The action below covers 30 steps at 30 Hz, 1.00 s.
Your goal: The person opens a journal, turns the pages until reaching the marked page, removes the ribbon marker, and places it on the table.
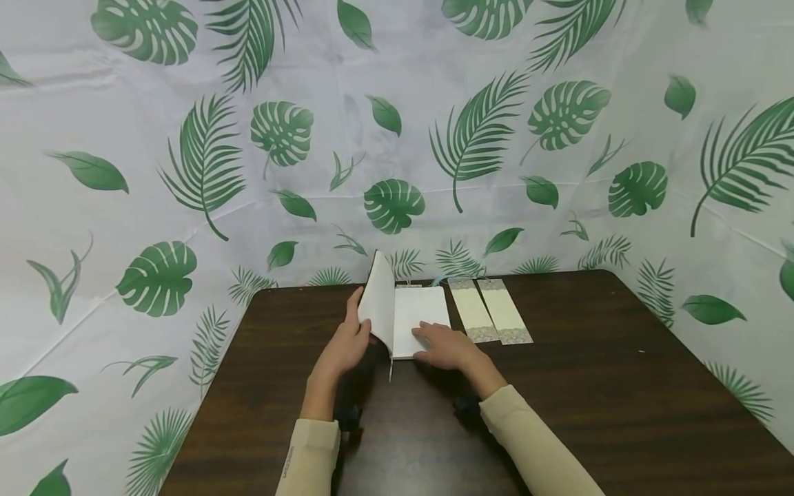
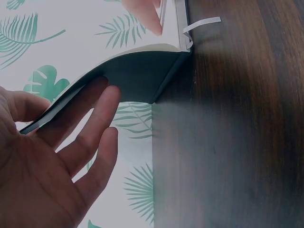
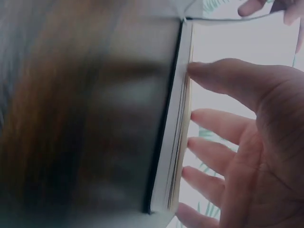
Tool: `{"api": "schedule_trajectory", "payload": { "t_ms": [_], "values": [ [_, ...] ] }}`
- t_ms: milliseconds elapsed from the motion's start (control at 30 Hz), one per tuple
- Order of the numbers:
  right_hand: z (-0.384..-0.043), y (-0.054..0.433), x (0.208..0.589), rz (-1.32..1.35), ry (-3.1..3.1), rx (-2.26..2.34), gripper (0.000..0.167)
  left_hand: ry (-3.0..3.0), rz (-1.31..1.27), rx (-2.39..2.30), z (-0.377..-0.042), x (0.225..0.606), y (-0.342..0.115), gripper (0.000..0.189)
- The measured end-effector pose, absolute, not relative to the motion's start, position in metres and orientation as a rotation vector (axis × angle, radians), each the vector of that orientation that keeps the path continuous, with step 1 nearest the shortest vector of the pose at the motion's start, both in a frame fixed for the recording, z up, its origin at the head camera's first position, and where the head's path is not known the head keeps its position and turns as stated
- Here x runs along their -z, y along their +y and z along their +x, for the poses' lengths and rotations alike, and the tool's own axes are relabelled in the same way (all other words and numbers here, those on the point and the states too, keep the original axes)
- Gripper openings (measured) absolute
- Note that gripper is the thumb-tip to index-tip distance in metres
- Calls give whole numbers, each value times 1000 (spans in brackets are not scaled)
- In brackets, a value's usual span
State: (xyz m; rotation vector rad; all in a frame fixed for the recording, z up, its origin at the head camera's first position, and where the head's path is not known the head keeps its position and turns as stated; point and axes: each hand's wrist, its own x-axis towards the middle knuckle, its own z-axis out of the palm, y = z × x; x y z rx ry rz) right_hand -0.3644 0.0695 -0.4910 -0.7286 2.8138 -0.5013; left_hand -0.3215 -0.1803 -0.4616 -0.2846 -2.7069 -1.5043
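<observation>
In the head view: gripping, with the left hand (image 1: 342,346), the raised side of an open notebook (image 1: 420,320) on the tabletop (image 1: 595,386); resting the right hand (image 1: 451,347) loosely on the page, left of two paper strips (image 1: 473,310). In the left wrist view: pinching the dark cover (image 2: 147,71), near a ribbon (image 2: 204,22). In the right wrist view: touching the page edges (image 3: 174,142), grasping nothing.

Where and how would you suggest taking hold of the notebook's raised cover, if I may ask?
I'd pinch the cover by its free outer edge, coming from the left: it is raised above the table, so both faces seem reachable.
</observation>
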Motion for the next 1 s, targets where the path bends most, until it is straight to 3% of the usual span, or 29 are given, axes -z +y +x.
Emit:
{"api": "schedule_trajectory", "payload": {
  "t_ms": [367,767,867,1000],
  "values": [
    [-363,78,486,-744,2763,488,59,-2705,-282,1553,-318,464,-181,68],
    [-373,89,489,-831,2724,682,37,-2704,-294,1553,-318,464,-181,68],
    [-375,92,487,-778,2814,696,47,-2704,-300,1560,-320,464,-181,68],
    [-380,91,484,-588,2981,813,78,-2692,-321,1585,-323,463,-180,68]
  ]
}}
